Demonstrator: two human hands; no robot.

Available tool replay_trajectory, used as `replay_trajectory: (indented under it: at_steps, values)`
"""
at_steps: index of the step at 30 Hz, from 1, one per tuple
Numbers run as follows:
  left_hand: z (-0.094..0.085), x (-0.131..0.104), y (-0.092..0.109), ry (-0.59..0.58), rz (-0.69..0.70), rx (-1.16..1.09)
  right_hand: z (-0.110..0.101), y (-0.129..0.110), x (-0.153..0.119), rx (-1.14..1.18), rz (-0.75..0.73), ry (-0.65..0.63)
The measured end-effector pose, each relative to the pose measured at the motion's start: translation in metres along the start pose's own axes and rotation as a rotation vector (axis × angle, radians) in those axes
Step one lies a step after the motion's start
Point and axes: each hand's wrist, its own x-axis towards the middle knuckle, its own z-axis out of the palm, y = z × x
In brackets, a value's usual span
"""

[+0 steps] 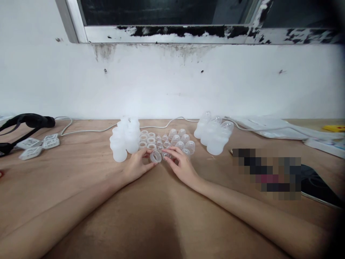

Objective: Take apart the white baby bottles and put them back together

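My left hand (138,163) grips a translucent ring (155,157) between thumb and fingers, tilted so its opening shows. Close on its right, my right hand (182,166) has its thumb and fingers around a small clear nipple-shaped piece (166,155). Beyond my hands lie rows of translucent rings (151,135), small clear pieces (164,137) and larger clear domed caps (184,138). White bottles (124,136) stand grouped to the left of the rows. Another group of white bottles (212,136), some topped with clear caps, stands to the right.
A white cable (88,131) runs along the back by the wall. Black straps (29,122) and white labelled packets (51,141) lie at left. At right are a dark phone-like object (319,183), plastic bags (266,128) and a yellow item (334,128).
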Motion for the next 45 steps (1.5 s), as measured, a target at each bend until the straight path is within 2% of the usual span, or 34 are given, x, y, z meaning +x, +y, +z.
replay_trajectory:
  at_steps: [4, 10, 15, 19, 23, 26, 29, 33, 37, 40, 45]
  values:
    - [-0.001, -0.001, 0.001, -0.010, 0.032, 0.039, 0.001, -0.002, -0.002, -0.049, -0.063, -0.006]
    - [-0.002, -0.001, -0.001, -0.020, 0.091, 0.098, 0.002, -0.002, -0.002, 0.026, 0.041, 0.006]
    - [0.000, -0.002, 0.008, -0.052, 0.188, 0.153, 0.002, -0.005, -0.001, 0.003, -0.069, 0.002]
    - [0.006, -0.001, 0.012, -0.076, 0.098, -0.068, 0.003, -0.005, -0.001, -0.019, -0.101, 0.021]
    - [0.010, 0.002, 0.011, -0.054, -0.029, -0.341, 0.002, -0.006, -0.001, -0.011, -0.158, -0.051]
    - [0.010, 0.001, 0.010, -0.028, -0.022, -0.406, 0.002, -0.007, -0.001, 0.049, -0.184, -0.027]
    - [0.007, 0.000, 0.010, -0.004, 0.093, -0.281, 0.003, -0.003, 0.002, 0.165, -0.076, 0.026]
    - [0.004, -0.001, 0.012, 0.045, 0.211, -0.018, 0.007, 0.004, 0.007, 0.375, 0.149, -0.178]
    - [0.005, -0.001, 0.016, -0.010, 0.187, 0.018, 0.008, 0.007, 0.010, 0.491, 0.277, -0.190]
    - [0.006, -0.001, 0.018, -0.069, 0.121, -0.093, 0.007, 0.007, 0.010, 0.432, 0.234, -0.177]
    - [0.009, -0.002, 0.015, -0.025, 0.022, -0.171, 0.008, 0.005, 0.007, 0.202, 0.039, -0.150]
